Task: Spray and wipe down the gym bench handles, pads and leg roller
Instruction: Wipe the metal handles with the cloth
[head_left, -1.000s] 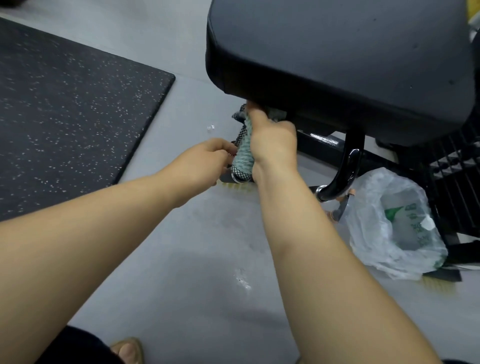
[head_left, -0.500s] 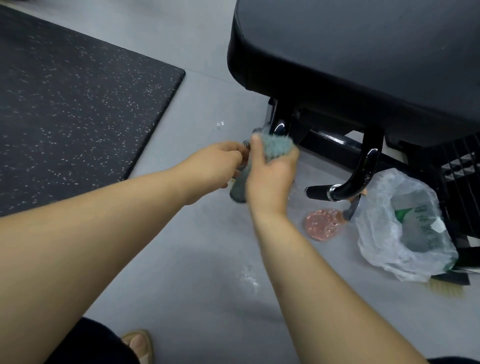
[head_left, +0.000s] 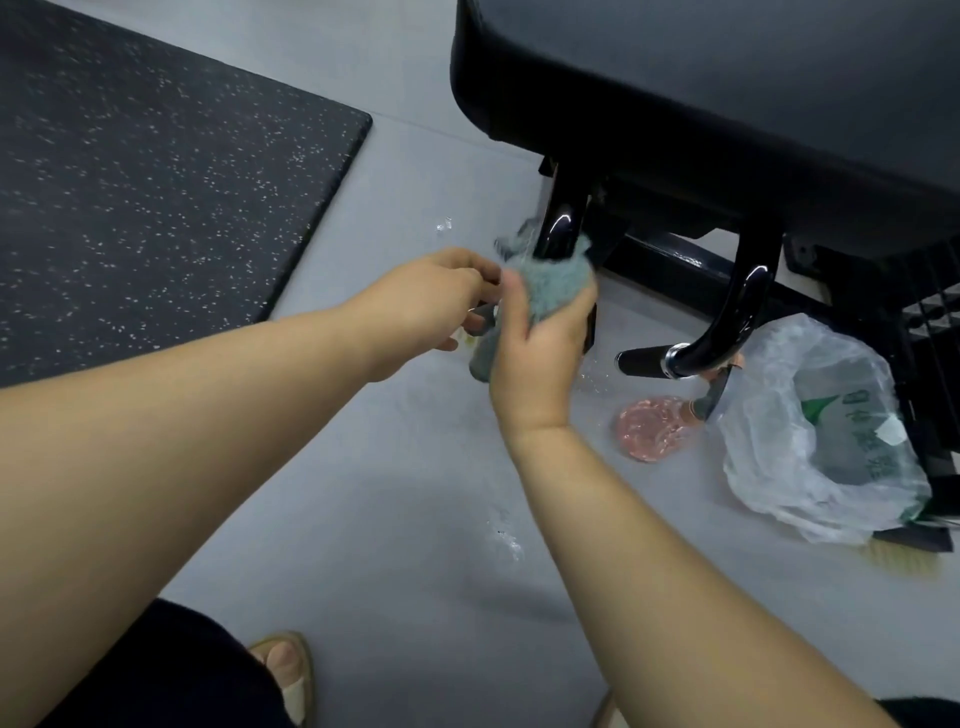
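Nearest us, a sandalled foot (head_left: 288, 670) stands on the grey floor (head_left: 395, 519), and both forearms reach forward over it. The right hand (head_left: 540, 358) is clamped round a teal cloth (head_left: 550, 283), which is wrapped about the near handle (head_left: 563, 218) of the gym bench. A second ago this hand sat high up against the underside of the pad (head_left: 727, 104). It has since slid down the bar, so a glossy black stretch now shows bare above the cloth. We judge that upper stretch wiped and the stroke running toward the grip end. The left hand (head_left: 436, 296) stays just beside the cloth with its fingers curled. We cannot tell whether it holds the cloth's tail, the handle's end or nothing, as the right hand hides that spot. Further on, the second handle (head_left: 737, 312) curves down untouched, so it likely remains to be done. Near it lie a pink disc (head_left: 649, 428) and a plastic bag (head_left: 810, 441). A speckled mat (head_left: 156, 182) lies far left.
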